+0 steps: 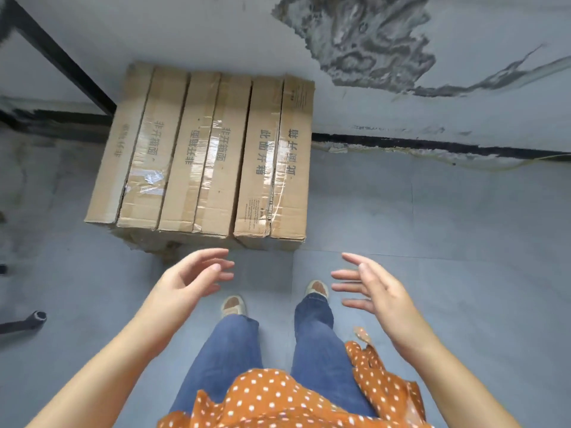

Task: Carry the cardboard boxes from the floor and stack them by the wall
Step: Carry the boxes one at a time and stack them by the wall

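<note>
Three long brown cardboard boxes lie side by side, their far ends against the wall [432, 118]: a left box [136, 156], a middle box [207, 162] and a right box [278, 162]. Printed characters and clear tape run along their tops. More cardboard shows beneath them at the front edge. My left hand [191, 279] and my right hand [370, 285] hover apart in front of the boxes, palms facing each other, fingers relaxed and holding nothing. Neither hand touches a box.
Grey floor tiles [432, 242] stretch to the right of the boxes. A black frame [61, 57] slants along the wall at the left. A black tube end [37, 318] lies on the floor at the far left. My feet stand just behind the boxes.
</note>
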